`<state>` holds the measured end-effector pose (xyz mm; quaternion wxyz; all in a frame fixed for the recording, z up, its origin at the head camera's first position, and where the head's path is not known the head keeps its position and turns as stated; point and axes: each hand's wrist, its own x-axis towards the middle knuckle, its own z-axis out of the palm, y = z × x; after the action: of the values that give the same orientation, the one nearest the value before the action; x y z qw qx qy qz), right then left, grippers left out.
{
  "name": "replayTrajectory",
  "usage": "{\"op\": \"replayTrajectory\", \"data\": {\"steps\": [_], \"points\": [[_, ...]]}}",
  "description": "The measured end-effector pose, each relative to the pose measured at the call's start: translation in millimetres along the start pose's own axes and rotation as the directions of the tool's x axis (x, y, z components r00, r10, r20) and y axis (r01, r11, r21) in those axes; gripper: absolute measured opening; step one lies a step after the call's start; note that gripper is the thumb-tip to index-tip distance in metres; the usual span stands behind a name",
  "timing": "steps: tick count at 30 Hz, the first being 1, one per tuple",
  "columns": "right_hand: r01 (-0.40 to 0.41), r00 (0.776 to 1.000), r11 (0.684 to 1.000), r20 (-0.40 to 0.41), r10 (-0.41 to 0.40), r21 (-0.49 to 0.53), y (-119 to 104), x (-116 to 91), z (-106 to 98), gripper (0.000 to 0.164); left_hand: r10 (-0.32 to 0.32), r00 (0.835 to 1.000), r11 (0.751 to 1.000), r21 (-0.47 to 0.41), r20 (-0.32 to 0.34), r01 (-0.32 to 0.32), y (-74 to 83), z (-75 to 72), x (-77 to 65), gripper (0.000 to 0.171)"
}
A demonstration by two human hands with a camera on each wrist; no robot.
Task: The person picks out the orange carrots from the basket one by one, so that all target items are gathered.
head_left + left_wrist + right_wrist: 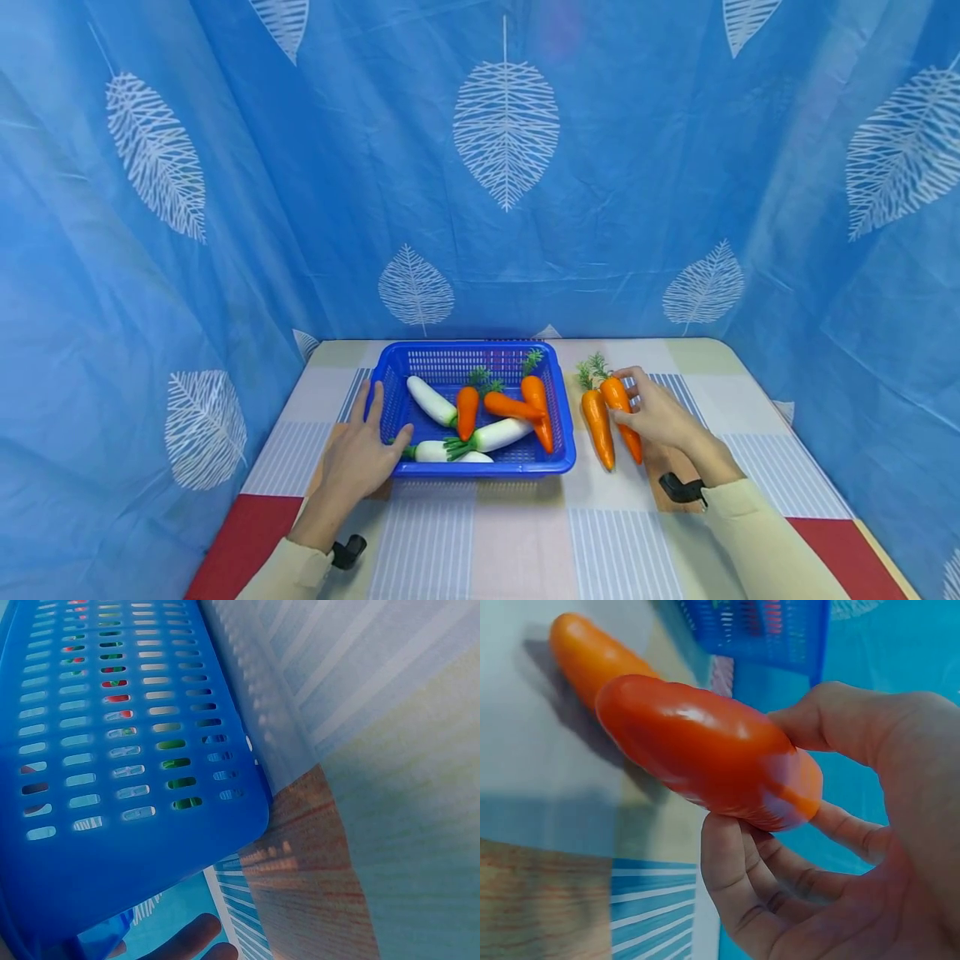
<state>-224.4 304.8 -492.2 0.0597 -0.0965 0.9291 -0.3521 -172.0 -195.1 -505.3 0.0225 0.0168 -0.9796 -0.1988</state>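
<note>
My right hand pinches an orange carrot between thumb and fingers. In the right wrist view the thumb lies on one side of the carrot and the fingertips on the other. Beside it, a second carrot with a green leafy top lies on the tablecloth. My left hand rests at the left end of a blue plastic basket, fingers spread along its rim. Extended fingers show past the basket's pierced wall in the left wrist view.
The basket contains three carrots, one of them a carrot in the middle, and three white radishes, one a radish at the back left. A checked tablecloth covers the table. Blue leaf-print curtains surround its back and sides.
</note>
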Motion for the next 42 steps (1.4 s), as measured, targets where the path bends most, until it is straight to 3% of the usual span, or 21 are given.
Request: {"op": "replayTrajectory", "data": {"steps": [9,15,24,42], "points": [[-0.008,0.999,0.999,0.034,0.007,0.042,42.5,10.8,9.9,0.082,0.004,1.000,1.000,-0.004,0.006,-0.004,-0.7,5.3,-0.6,0.104],[-0.069,0.998,0.998,0.016,0.069,0.003,29.7,7.6,13.9,0.080,0.009,1.000,1.000,-0.009,-0.005,-0.009,-1.5,6.1,-1.7,0.104],[-0.044,0.999,0.997,0.004,0.044,-0.063,31.1,10.3,15.1,0.071,-0.002,1.000,1.000,-0.019,-0.009,0.002,-0.8,5.1,-1.2,0.103],[-0.051,0.999,0.990,0.003,0.052,-0.128,30.4,11.5,12.4,0.076,-0.001,1.000,1.000,-0.010,-0.026,0.001,-1.7,3.7,0.2,0.103]]}}
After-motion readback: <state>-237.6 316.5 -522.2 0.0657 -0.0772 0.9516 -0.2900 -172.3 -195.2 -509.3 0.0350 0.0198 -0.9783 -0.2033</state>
